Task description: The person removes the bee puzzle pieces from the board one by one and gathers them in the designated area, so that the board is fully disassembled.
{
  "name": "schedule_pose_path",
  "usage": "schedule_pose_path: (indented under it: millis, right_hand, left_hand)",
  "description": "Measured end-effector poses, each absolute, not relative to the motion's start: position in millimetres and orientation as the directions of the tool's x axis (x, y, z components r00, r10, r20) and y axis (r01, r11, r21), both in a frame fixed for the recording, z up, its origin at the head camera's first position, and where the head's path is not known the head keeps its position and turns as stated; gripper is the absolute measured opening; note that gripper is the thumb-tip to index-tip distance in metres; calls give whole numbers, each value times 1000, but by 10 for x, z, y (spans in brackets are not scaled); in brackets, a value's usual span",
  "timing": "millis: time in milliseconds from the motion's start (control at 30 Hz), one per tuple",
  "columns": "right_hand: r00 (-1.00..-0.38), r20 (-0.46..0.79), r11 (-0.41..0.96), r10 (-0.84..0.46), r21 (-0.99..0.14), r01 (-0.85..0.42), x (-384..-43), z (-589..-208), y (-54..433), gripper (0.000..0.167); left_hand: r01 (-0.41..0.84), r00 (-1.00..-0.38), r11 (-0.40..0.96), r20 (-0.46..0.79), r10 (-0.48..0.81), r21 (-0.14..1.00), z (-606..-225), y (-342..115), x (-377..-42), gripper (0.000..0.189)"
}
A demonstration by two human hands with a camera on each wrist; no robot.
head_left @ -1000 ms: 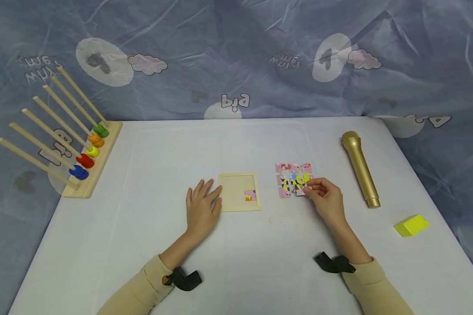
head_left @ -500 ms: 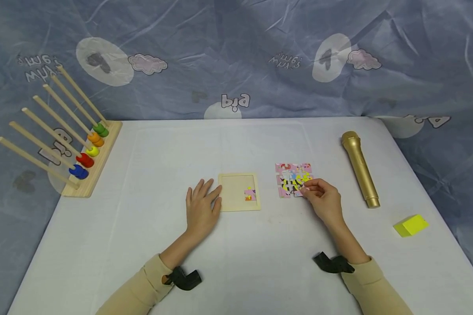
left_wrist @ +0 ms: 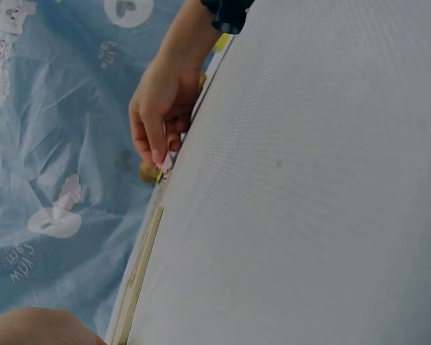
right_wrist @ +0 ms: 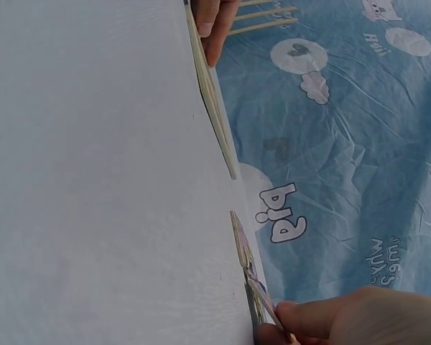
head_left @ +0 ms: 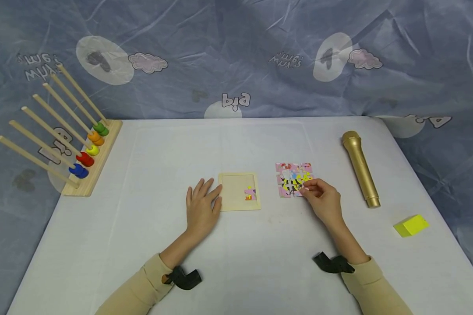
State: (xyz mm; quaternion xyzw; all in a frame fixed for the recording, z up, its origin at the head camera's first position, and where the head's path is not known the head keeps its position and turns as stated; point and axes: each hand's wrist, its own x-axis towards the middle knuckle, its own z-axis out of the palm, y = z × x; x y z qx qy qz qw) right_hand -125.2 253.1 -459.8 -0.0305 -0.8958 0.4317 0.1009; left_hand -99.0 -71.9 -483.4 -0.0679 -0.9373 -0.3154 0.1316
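My left hand (head_left: 202, 213) lies with fingers spread and straight, its fingertips at the left edge of a square wooden puzzle tray (head_left: 231, 189). One pink and yellow jigsaw piece (head_left: 251, 194) sits in the tray's lower right part. To the right of the tray, a block of several jigsaw pieces (head_left: 287, 178), pink with a yellow and black picture, lies on the table. At that block's lower right corner, my right hand (head_left: 325, 202) pinches a jigsaw piece (right_wrist: 264, 297) between thumb and finger. The right wrist view shows this piece tilted up from the others.
A gold microphone (head_left: 360, 168) lies to the right, with a yellow block (head_left: 411, 225) nearer the right edge. At the far left stands a wooden bead rack (head_left: 92, 173) with upright pegs and coloured beads. A printed blue cloth (head_left: 236, 57) hangs behind the white table.
My right hand has shifted slightly left with the pinched jigsaw piece, over the block's lower right corner. My left hand and the tray have stayed in place.
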Motion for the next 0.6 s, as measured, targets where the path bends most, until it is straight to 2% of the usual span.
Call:
schedule_pose_path:
  millis: [267, 600]
  right_hand:
    - [-965, 230, 684, 127, -725, -83, -1263, -4634, 2541, 14]
    - [-960, 254, 728, 118, -680, -90, -1260, -4640, 2533, 15]
  left_hand:
    - [207, -957, 794, 285, 44, 572, -4843, -722, -998, 33]
    - [221, -953, 784, 298, 49, 580, -4827, -724, -995, 32]
